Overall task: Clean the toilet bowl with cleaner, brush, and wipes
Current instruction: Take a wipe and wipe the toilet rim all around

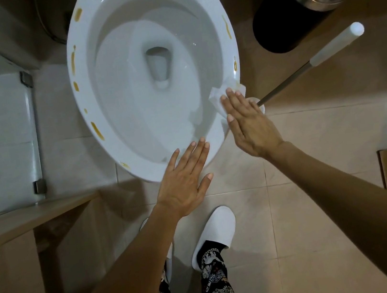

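Note:
The white toilet bowl point(85, 37) fills the upper middle of the head view, and yellow-brown smears dot its rim on the left and right sides. My right hand point(246, 123) lies flat with straight fingers, pressing a white wipe point(229, 89) onto the rim's near right side. My left hand point(184, 173) hovers open over the bowl's front edge, holding nothing. The toilet brush point(312, 60), with a metal shaft and white handle, stands in its holder on the floor just right of my right hand.
A black bin point(277, 26) with a liner full of crumpled paper stands at the upper right. A glass shower panel point(32, 135) with metal hinges runs along the left. Beige floor tiles and my white slippers point(215, 233) are below.

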`<action>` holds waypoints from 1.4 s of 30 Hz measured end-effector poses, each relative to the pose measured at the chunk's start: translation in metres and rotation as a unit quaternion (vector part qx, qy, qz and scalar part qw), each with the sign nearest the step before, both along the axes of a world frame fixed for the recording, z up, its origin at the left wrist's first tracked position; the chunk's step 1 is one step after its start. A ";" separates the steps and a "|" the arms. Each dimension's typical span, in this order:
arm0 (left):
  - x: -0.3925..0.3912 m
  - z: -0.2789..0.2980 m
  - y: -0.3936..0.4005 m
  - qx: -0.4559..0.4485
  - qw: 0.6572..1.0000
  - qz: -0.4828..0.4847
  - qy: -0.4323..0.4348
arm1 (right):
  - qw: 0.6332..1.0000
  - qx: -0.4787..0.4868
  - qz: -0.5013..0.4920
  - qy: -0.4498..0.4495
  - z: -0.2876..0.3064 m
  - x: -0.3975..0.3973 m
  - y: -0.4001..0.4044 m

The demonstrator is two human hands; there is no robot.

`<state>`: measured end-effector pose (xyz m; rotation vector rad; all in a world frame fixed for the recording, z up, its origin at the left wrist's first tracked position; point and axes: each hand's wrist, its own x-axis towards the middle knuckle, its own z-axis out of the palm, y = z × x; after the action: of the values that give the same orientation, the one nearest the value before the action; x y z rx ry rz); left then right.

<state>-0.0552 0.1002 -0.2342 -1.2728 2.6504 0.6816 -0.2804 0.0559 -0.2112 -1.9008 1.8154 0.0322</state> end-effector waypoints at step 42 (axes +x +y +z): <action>0.000 0.004 -0.001 0.019 1.000 0.009 0.005 | 0.999 -0.016 -0.035 -0.003 -0.002 -0.018 -0.069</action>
<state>-0.0552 0.0992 -0.2306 -1.2869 2.6245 0.7397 -0.2986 -0.0131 -0.2129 -1.8563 1.8864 -0.0273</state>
